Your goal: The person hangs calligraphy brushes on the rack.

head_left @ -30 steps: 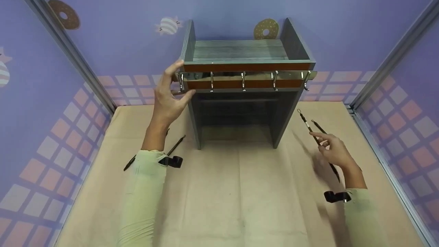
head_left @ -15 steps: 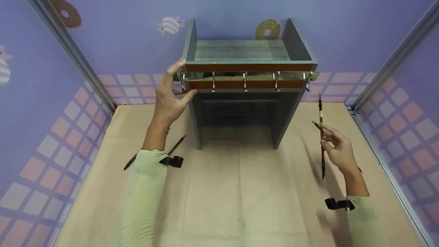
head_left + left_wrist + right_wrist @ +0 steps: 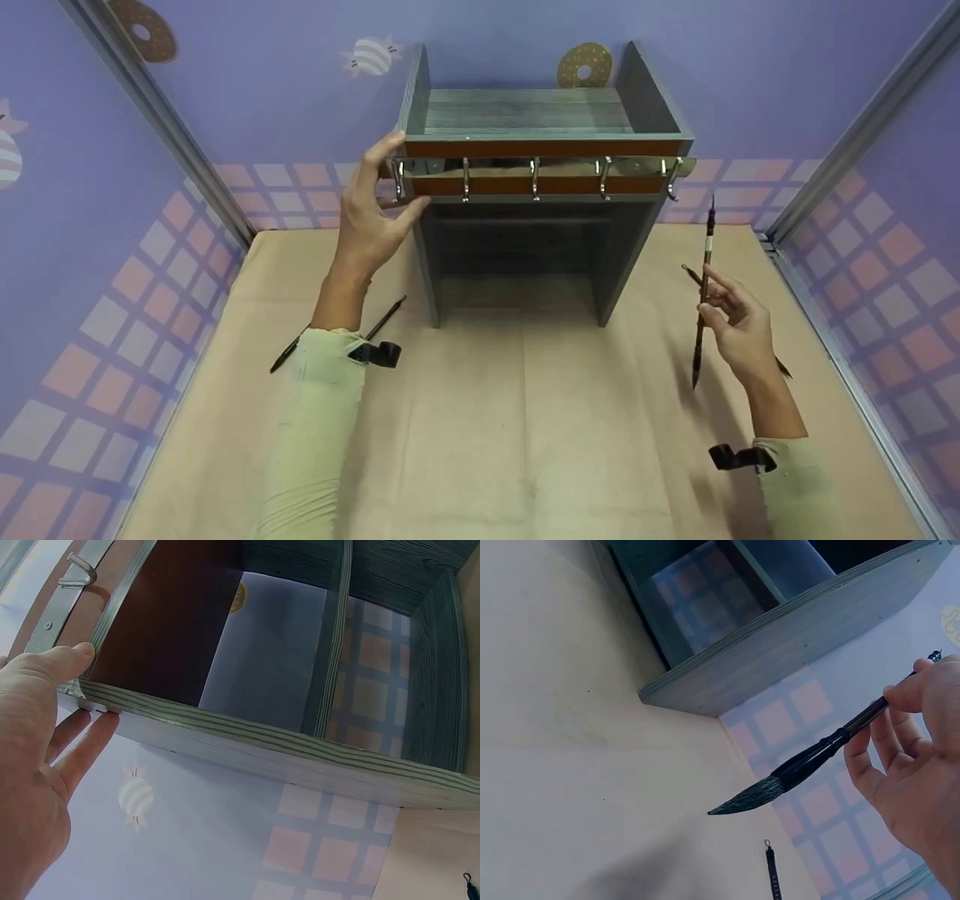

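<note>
My left hand grips the front left corner of a grey wooden rack. In the left wrist view its thumb lies on the front board and fingers reach round the outer side panel. A metal hook rail with several hooks runs across the rack's reddish-brown front board. To the right of the rack, my right hand pinches a calligraphy brush by the handle, between thumb and fingers. Its dark bristles point down toward the cloth, and the loop end points up.
A second brush lies on the beige cloth, partly behind my right hand. Two more, a brush and another dark brush, lie left, partly under my forearm in view. Patterned walls stand behind and at both sides.
The brush in my right hand has swung from slanting left to nearly upright, loop end up. The right hand has shifted slightly right. The left hand keeps its grip on the rack.
</note>
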A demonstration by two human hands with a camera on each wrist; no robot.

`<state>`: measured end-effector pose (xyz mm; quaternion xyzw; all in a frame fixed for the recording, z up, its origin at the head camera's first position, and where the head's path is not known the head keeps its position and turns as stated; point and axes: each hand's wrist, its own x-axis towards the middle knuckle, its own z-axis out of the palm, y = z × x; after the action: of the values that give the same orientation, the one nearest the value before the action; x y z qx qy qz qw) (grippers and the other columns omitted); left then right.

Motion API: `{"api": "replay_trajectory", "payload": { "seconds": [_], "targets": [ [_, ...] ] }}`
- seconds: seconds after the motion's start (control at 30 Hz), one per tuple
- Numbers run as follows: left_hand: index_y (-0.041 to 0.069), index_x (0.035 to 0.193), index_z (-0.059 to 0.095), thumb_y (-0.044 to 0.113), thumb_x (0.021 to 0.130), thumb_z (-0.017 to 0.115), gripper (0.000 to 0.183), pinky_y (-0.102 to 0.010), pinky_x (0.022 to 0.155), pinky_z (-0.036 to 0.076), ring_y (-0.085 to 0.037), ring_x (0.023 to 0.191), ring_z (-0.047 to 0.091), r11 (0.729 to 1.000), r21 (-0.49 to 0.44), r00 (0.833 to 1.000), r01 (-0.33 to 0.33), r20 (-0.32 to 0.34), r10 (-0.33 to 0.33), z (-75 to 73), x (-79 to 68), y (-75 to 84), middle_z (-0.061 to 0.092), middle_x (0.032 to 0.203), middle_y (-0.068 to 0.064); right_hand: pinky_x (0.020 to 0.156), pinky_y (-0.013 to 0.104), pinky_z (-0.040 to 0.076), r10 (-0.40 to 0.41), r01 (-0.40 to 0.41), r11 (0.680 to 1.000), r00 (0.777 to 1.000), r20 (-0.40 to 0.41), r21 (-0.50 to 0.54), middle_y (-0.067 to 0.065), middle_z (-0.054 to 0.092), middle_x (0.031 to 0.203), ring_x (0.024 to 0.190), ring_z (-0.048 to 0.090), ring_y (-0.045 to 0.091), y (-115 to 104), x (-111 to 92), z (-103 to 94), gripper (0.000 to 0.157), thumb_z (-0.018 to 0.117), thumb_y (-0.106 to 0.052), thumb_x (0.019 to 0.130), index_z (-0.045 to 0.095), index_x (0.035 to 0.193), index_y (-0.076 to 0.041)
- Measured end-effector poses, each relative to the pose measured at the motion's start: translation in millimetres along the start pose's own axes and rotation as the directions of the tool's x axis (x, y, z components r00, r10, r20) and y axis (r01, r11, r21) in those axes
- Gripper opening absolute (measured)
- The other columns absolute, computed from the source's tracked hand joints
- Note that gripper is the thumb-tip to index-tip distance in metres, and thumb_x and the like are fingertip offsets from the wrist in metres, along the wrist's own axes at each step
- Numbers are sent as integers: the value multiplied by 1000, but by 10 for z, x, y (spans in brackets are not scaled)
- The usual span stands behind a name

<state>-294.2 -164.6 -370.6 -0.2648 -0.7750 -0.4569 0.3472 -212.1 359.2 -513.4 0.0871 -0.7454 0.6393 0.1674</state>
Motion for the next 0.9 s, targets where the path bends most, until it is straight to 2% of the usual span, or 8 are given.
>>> {"api": "replay_trajectory", "payload": {
  "seconds": [0.17, 0.27, 0.37, 0.5, 0.7, 0.9],
  "targets": [
    [-1, 158, 53, 6, 95, 89, 74, -40, 116, 58, -35, 131, 67, 1000, 3, 1000, 0, 1, 0, 0, -2, 2, 57, 167, -25, 86, 13, 58, -50, 49, 995, 999, -9, -90, -13, 70, 117, 103, 67, 2, -3, -22, 42, 58, 59, 22, 104, 59, 160, 5],
    [0, 158, 53, 6, 94, 89, 73, -37, 115, 58, -35, 132, 68, 1000, 1, 1000, 5, 0, -5, 0, -1, 2, 57, 167, -25, 89, 12, 57, -75, 73, 992, 997, -12, -101, -13, 70, 117, 103, 67, 3, -45, -43, 67, 58, 59, 22, 103, 58, 159, 6],
    [0, 158, 53, 6, 95, 89, 73, -30, 110, 60, -34, 128, 69, 1000, 1, 1000, 7, -1, -7, 1, 0, -1, 58, 167, -24, 89, 12, 58, -110, 109, 992, 994, -8, -71, -12, 70, 118, 104, 66, 3, -115, -59, 95, 58, 58, 23, 103, 58, 159, 8],
    [0, 158, 53, 5, 95, 88, 72, -21, 95, 60, -29, 112, 67, 1000, 5, 1000, 3, -8, -3, -14, -5, 0, 58, 165, -24, 87, 12, 58, -180, 179, 983, 983, 25, 27, -7, 70, 121, 106, 67, 3, -238, -70, 163, 56, 56, 23, 104, 57, 158, 10],
    [0, 159, 51, 5, 96, 87, 72, -14, 89, 59, -28, 109, 67, 1000, -1, 1000, -4, 1, 4, -37, -13, 4, 58, 164, -25, 88, 12, 60, -293, 282, 947, 954, 58, 153, -3, 71, 125, 109, 68, 4, -443, -116, 293, 57, 53, 28, 101, 59, 155, 12],
    [0, 159, 51, 5, 96, 88, 73, -14, 88, 60, -27, 110, 67, 1000, -3, 1000, -6, -3, 6, -34, -6, 2, 59, 163, -25, 89, 13, 61, -351, 336, 924, 935, 59, 182, 1, 70, 125, 110, 68, 7, -565, -154, 395, 56, 52, 32, 98, 59, 151, 17]
  ]
}}
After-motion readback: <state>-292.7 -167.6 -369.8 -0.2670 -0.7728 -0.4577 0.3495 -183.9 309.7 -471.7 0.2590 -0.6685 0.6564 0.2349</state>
